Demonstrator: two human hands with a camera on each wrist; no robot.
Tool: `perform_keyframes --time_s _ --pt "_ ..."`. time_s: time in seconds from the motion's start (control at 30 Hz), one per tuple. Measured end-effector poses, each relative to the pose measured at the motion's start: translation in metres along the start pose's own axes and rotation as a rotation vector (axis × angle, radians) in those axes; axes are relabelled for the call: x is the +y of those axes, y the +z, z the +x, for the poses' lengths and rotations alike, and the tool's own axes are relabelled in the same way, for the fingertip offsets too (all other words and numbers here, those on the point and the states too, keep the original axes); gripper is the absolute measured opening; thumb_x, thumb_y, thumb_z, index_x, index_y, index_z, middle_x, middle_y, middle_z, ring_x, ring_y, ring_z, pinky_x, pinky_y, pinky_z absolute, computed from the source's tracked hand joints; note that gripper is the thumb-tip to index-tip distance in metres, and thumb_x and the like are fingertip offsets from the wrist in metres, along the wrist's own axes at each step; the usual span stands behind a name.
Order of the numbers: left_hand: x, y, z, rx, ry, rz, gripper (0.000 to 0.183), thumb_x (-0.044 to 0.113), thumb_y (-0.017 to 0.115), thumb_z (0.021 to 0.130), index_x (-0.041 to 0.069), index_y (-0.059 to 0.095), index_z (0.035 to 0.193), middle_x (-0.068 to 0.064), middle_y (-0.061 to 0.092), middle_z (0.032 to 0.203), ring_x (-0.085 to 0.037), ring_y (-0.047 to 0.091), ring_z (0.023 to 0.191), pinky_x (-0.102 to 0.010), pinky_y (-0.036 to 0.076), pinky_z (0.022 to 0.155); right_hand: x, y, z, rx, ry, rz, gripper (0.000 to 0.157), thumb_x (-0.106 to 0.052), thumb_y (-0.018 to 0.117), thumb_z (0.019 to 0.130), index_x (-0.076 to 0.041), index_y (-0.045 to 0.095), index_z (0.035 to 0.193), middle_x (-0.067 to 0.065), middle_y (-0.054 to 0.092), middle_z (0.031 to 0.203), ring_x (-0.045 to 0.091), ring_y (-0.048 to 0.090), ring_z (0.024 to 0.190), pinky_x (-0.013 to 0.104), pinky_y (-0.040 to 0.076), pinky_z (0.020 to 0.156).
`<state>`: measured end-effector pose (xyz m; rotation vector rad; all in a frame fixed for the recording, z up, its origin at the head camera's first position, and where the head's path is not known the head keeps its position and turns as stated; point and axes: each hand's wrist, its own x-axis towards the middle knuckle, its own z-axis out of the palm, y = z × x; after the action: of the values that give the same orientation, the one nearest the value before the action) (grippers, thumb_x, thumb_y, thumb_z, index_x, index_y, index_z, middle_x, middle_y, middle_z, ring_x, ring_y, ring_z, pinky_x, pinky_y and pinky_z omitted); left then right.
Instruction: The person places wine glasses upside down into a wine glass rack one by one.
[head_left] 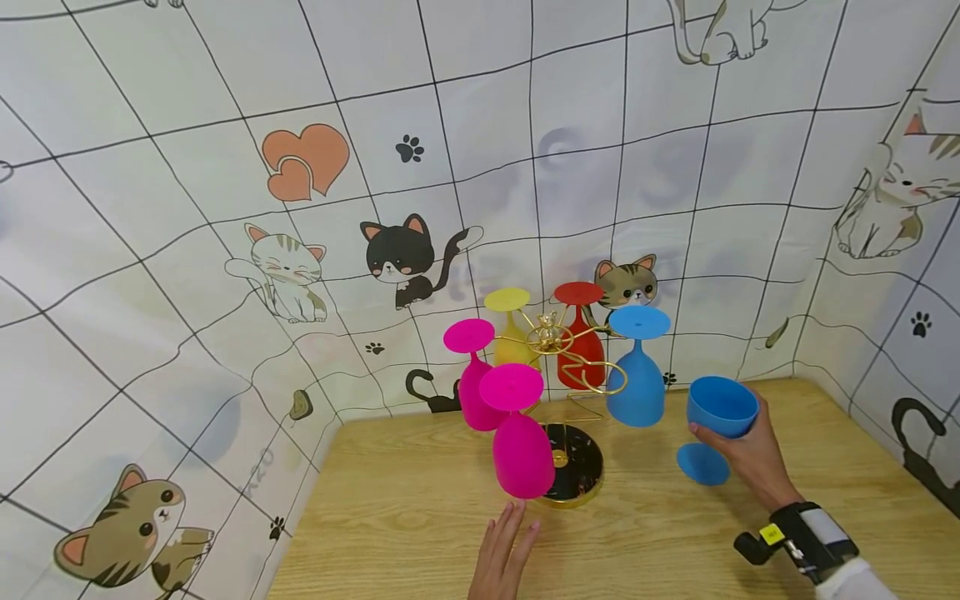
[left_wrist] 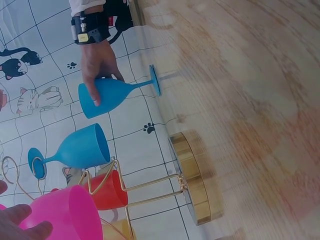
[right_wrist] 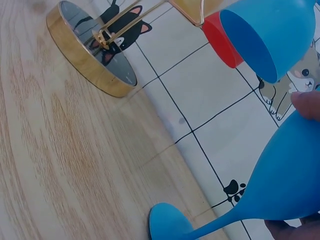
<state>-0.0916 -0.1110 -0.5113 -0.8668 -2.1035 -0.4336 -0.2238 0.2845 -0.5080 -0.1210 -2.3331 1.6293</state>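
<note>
My right hand [head_left: 757, 458] grips an upright blue goblet [head_left: 718, 407] round its bowl. Its foot [right_wrist: 167, 222] is close to the tabletop; I cannot tell whether they touch. To its left stands a gold wire rack [head_left: 600, 375] with a round black base [head_left: 581, 462]. Upside down on the rack hang another blue goblet [head_left: 637, 392], a red goblet [head_left: 581, 354], a yellow goblet [head_left: 513, 342] and two pink goblets, one at the front [head_left: 522, 454] and one behind it [head_left: 477, 392]. My left hand [head_left: 501, 558], fingers extended, is just below the front pink goblet; contact is unclear.
The wooden table [head_left: 390, 517] meets a white cloth backdrop [head_left: 495, 108] with grid lines and printed cats behind and at both sides. A dark wrist strap [head_left: 813, 537] with a small camera is on the right wrist.
</note>
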Motion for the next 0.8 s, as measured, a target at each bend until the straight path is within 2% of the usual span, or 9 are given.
perform_keyframes --time_s 0.17,0.33,0.43,0.53,0.6,0.67,0.73,0.8 --pt "0.001 -0.001 0.000 -0.007 -0.020 -0.027 0.077 0.063 0.013 0.100 0.009 0.044 0.146 -0.013 0.043 0.152 -0.019 0.029 0.149 -0.024 0.016 0.121 -0.012 -0.001 -0.006 -0.007 0.008 -0.004 0.106 -0.028 0.073 0.089 -0.017 -0.008 0.157 0.035 0.016 0.154 0.057 0.024 0.134 0.079 0.025 0.100" --pt "-0.003 0.002 0.001 0.043 0.002 -0.067 0.079 0.061 0.013 0.101 0.004 0.047 0.142 -0.016 0.044 0.151 -0.022 0.032 0.147 -0.024 0.017 0.121 -0.026 -0.001 -0.015 -0.019 0.009 -0.007 0.107 -0.027 0.074 0.089 -0.015 -0.008 0.157 0.035 0.016 0.154 0.057 0.023 0.134 0.080 0.026 0.099" --pt "-0.004 0.003 0.003 0.072 0.023 -0.097 0.080 0.061 0.012 0.101 0.001 0.047 0.142 -0.018 0.045 0.150 -0.025 0.036 0.145 -0.030 0.032 0.115 -0.035 0.000 -0.022 -0.030 0.008 -0.004 0.107 -0.025 0.074 0.088 -0.015 -0.008 0.157 0.035 0.017 0.153 0.057 0.024 0.133 0.080 0.026 0.098" --pt "-0.004 0.004 0.007 0.046 0.021 -0.140 0.081 0.061 0.011 0.100 0.000 0.043 0.144 -0.018 0.042 0.152 -0.025 0.034 0.146 -0.038 0.046 0.103 -0.044 0.001 -0.028 -0.046 0.001 -0.005 0.107 -0.024 0.074 0.088 -0.014 -0.008 0.157 0.035 0.018 0.152 0.057 0.025 0.133 0.080 0.027 0.097" --pt "-0.003 0.005 0.010 0.027 0.024 -0.178 0.083 0.061 0.011 0.099 -0.001 0.040 0.145 -0.019 0.040 0.153 -0.026 0.033 0.146 -0.043 0.047 0.101 -0.051 0.002 -0.032 -0.056 -0.006 -0.008 0.107 -0.023 0.073 0.088 -0.013 -0.008 0.157 0.035 0.019 0.152 0.057 0.027 0.132 0.080 0.028 0.096" --pt "0.001 0.004 0.014 -0.002 0.014 -0.211 0.084 0.062 0.012 0.098 -0.001 0.037 0.147 -0.019 0.037 0.155 -0.026 0.030 0.148 -0.041 0.043 0.106 -0.057 0.004 -0.037 -0.066 -0.020 -0.006 0.106 -0.022 0.074 0.088 -0.012 -0.006 0.157 0.034 0.021 0.151 0.056 0.029 0.131 0.078 0.031 0.095" --pt "0.004 0.005 0.018 -0.004 0.013 -0.237 0.083 0.063 0.019 0.098 -0.002 0.038 0.146 -0.020 0.037 0.154 -0.028 0.033 0.146 -0.041 0.042 0.108 -0.063 0.006 -0.040 -0.073 -0.033 -0.003 0.105 -0.021 0.074 0.088 -0.011 -0.005 0.157 0.033 0.023 0.150 0.055 0.030 0.130 0.077 0.032 0.094" --pt "0.009 0.004 0.022 -0.012 -0.011 -0.254 0.083 0.064 0.033 0.097 -0.003 0.038 0.146 -0.020 0.037 0.154 -0.029 0.034 0.145 -0.042 0.044 0.108 -0.069 0.009 -0.044 -0.078 -0.046 -0.001 0.104 -0.020 0.074 0.088 -0.011 -0.004 0.157 0.032 0.024 0.150 0.055 0.031 0.130 0.077 0.033 0.094"
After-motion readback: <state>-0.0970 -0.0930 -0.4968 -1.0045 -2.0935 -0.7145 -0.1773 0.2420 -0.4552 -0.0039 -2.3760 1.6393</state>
